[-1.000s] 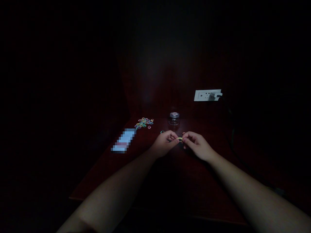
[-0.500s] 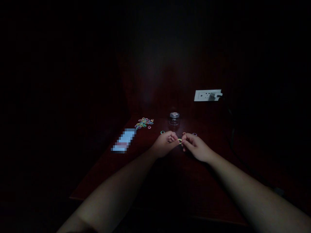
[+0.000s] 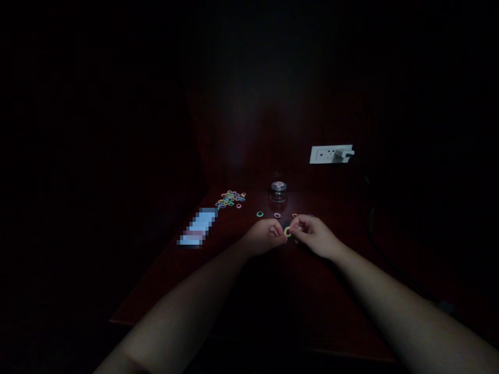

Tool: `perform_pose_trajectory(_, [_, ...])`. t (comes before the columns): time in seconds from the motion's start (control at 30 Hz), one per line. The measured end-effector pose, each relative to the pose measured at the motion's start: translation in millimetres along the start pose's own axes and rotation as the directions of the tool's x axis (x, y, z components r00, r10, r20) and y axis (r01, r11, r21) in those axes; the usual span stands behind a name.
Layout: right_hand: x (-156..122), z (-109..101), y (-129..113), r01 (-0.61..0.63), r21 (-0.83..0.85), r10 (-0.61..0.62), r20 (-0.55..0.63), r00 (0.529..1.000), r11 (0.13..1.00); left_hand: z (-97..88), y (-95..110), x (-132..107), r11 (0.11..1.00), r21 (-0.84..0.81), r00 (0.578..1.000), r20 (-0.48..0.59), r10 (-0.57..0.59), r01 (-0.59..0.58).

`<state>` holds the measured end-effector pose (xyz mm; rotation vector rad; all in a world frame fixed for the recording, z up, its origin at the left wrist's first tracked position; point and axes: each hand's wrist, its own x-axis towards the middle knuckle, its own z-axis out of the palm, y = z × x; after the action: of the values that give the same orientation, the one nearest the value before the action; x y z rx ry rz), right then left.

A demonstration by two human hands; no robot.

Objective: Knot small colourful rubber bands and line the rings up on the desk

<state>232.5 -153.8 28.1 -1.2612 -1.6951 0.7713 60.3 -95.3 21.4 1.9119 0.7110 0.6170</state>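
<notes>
In dim light, my left hand (image 3: 266, 236) and my right hand (image 3: 314, 236) meet over a dark red table (image 3: 218, 280). Both pinch a small yellow elastic ring (image 3: 287, 231) held between their fingertips. A few loose rings lie just beyond the hands: a green ring (image 3: 260, 214), a pink ring (image 3: 277, 215), and others near the right hand that are partly hidden. A pile of several coloured rings (image 3: 231, 198) lies at the back left. A small clear jar (image 3: 278, 190) stands behind the hands.
A pale blurred flat card (image 3: 197, 228) lies on the left of the table. A white wall socket with a plug (image 3: 331, 154) is on the back wall at right, its dark cable running down the right side. The surroundings are black.
The hands have drawn slightly towards me and lowered, still holding the yellow ring between them. A pink ring beyond the left hand has come into sight.
</notes>
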Motion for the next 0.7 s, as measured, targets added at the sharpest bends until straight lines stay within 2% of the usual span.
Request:
perform_pose_trajectory(0.1, [5,-10,8,-0.008,-0.027,0.006,-0.063,0.998,1.0,-0.7,1,-1,1.0,0.027,1.0,0.018,-0.007,0.006])
perform_pose_trajectory(0.17, [9,-24,19,-0.042,-0.075,0.027,-0.191,0.981,0.996,-1.1,1,-1,0.998,0.056,0.999,0.031,-0.02,0.018])
perform_pose_trajectory(0.23, [12,-41,33,-0.175,-0.157,0.119,-0.315,0.941,0.972,-1.5,0,-1,0.996,0.084,0.998,0.049,-0.034,0.029])
perform_pose_trajectory(0.3, [13,-58,46,-0.323,-0.267,0.208,-0.384,0.9,0.908,-1.8,-1,-1,0.994,0.102,0.997,0.072,-0.038,0.031])
perform_pose_trajectory(0.4, [11,-76,59,-0.421,-0.309,0.263,-0.442,0.857,0.852,-2.3,-3,-1,0.994,0.106,0.996,0.087,-0.03,0.021])
perform_pose_trajectory(0.53, [10,-84,65,-0.49,-0.362,0.273,-0.509,0.817,0.793,-3.7,-5,-1,0.993,0.111,0.995,0.091,-0.042,0.032])
perform_pose_trajectory(0.7, [12,-86,66,-0.532,-0.418,0.259,-0.552,0.793,0.736,-5.0,-6,-1,0.991,0.134,0.993,0.105,-0.045,0.031])
